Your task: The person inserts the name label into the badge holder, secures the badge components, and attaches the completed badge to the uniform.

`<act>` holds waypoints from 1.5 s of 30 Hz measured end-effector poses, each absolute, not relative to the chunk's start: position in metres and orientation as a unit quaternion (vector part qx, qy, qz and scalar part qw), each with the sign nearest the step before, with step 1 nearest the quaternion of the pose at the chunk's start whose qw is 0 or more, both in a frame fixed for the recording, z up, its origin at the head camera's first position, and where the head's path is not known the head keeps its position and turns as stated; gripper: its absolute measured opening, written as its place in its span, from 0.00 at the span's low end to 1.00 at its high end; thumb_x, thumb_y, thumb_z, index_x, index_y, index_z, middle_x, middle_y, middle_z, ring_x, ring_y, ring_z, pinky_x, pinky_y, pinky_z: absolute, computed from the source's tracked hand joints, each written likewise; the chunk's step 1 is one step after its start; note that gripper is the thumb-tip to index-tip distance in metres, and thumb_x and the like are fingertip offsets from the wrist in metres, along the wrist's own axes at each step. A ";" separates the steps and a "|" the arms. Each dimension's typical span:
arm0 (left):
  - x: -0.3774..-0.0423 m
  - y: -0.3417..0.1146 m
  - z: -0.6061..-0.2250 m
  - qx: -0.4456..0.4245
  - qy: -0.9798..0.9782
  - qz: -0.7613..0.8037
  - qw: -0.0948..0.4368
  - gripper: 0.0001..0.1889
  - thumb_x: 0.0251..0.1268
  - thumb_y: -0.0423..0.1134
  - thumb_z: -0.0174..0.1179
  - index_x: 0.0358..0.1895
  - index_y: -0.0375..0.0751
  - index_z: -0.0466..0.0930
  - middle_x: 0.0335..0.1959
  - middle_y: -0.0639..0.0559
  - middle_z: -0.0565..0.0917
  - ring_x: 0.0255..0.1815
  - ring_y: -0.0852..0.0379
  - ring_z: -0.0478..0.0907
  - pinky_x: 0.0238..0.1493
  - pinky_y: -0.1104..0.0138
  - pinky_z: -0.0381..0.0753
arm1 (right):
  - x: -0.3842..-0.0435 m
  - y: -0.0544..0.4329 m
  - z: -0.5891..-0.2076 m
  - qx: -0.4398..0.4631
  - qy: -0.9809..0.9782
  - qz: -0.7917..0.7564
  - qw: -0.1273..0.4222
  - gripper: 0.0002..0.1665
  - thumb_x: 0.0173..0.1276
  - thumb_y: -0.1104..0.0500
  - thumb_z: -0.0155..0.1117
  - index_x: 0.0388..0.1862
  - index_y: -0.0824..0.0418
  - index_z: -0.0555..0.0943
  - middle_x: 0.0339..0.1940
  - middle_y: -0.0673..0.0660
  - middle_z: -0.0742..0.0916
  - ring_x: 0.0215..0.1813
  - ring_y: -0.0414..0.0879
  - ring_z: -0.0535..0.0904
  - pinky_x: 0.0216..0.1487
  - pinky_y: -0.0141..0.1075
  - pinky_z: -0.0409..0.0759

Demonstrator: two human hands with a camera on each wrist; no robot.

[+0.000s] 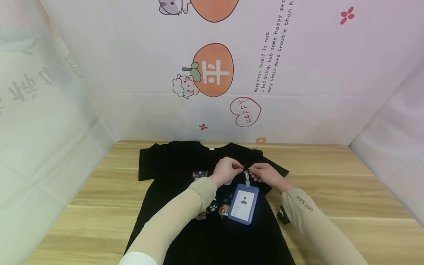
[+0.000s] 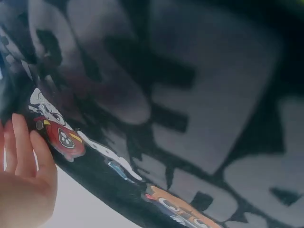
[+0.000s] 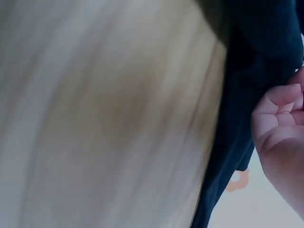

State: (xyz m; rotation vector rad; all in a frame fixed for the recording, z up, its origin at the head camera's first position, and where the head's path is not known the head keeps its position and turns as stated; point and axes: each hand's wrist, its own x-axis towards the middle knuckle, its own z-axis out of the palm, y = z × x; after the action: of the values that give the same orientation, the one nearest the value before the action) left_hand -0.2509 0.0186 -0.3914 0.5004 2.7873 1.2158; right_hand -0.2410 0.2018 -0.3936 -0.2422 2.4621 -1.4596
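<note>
A black T-shirt [image 1: 198, 162] with cartoon dog prints lies spread out, neck at the far side. On its right chest area rests a blue badge holder [image 1: 253, 206] with a white card inside. A metal clip [image 1: 247, 178] on a clear strap tops the holder. My left hand [image 1: 226, 171] pinches at the clip's upper end from the left. From the right, my right hand [image 1: 266, 174] pinches the same small spot with thumb and forefinger. The fingertips hide what exactly lies between them. In the right wrist view, the right hand's fingers are curled beside dark shirt cloth [image 3: 237, 109].
The shirt lies on a wood-grain table [image 1: 109, 198]. A small black object [image 1: 283, 215] sits by the right forearm, partly covered by the sleeve. Printed white cloth [image 1: 149, 73] walls the back and both sides.
</note>
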 end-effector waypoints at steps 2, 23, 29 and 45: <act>-0.251 0.019 -0.391 0.175 0.909 0.378 0.017 0.07 0.64 0.38 0.61 0.41 0.43 0.87 0.40 0.53 0.87 0.37 0.62 0.81 0.38 0.73 0.80 | -0.241 0.201 -0.393 -0.081 0.834 -0.525 0.146 0.15 0.76 0.61 0.44 0.34 0.69 0.74 0.27 0.52 0.76 0.30 0.42 0.71 0.32 0.31 0.73; -0.257 0.008 -0.386 0.334 0.908 0.253 -0.010 0.09 0.63 0.34 0.60 0.43 0.43 0.87 0.37 0.53 0.87 0.36 0.62 0.80 0.38 0.75 0.76 | -0.242 0.195 -0.396 -0.079 0.779 -0.599 0.169 0.13 0.75 0.64 0.41 0.33 0.65 0.73 0.26 0.50 0.74 0.29 0.39 0.68 0.30 0.28 0.70; -0.260 0.007 -0.384 0.374 0.906 0.200 -0.013 0.08 0.63 0.34 0.60 0.42 0.45 0.88 0.34 0.55 0.87 0.30 0.65 0.76 0.37 0.76 0.75 | -0.244 0.196 -0.401 -0.088 0.785 -0.590 0.169 0.14 0.75 0.64 0.42 0.31 0.64 0.73 0.26 0.50 0.74 0.29 0.39 0.68 0.31 0.29 0.71; -0.259 0.009 -0.380 0.347 0.915 0.205 0.026 0.09 0.64 0.35 0.60 0.43 0.44 0.87 0.41 0.54 0.87 0.38 0.64 0.81 0.41 0.75 0.78 | -0.242 0.197 -0.404 -0.104 0.794 -0.575 0.167 0.14 0.75 0.65 0.41 0.30 0.64 0.72 0.25 0.51 0.73 0.28 0.41 0.68 0.32 0.29 0.70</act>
State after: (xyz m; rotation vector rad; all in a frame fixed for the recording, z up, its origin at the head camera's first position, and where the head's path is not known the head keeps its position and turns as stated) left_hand -0.2594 0.0091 -0.3796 1.0720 2.8269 0.6322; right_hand -0.2421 0.1969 -0.4041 -0.2955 2.2601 -1.6358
